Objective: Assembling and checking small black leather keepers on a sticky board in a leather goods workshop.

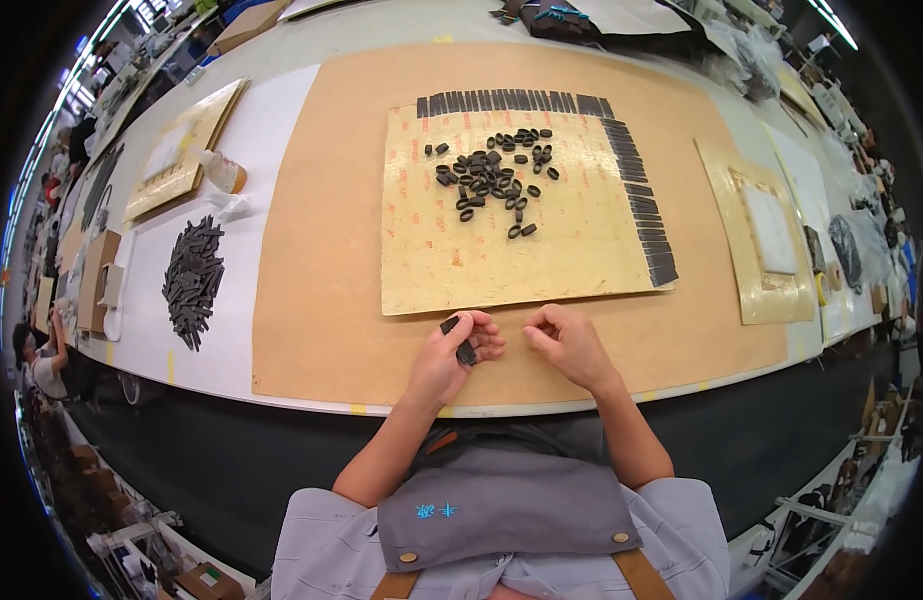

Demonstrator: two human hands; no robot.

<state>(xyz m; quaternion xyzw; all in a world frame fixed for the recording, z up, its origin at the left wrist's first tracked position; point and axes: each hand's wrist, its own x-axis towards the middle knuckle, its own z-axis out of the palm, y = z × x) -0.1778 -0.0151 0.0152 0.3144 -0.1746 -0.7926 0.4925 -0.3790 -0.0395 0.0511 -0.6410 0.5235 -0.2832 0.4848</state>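
Note:
Just in front of the board's near edge, my left hand [453, 352] holds a short black strip [466, 351] under the thumb, its other fingers loosely curled. My right hand [571, 346] is close beside it, thumb and forefinger pinched together; whatever may be between them is too small to make out. A yellowish board [521, 268] lies flat beyond both hands. Small black loops [481, 172] are heaped and scattered on its far half. Flat black strips [636, 190] line its right edge, and more black strips [501, 101] run along its far edge.
Brown paper [321, 230] covers the table's middle. To the left lie a pile of black strips [192, 285], a bottle [221, 172] and a board [186, 150]. Another yellowish board [771, 300] lies at right. Dark material [561, 25] sits at the far edge. A person [47, 368] is at far left.

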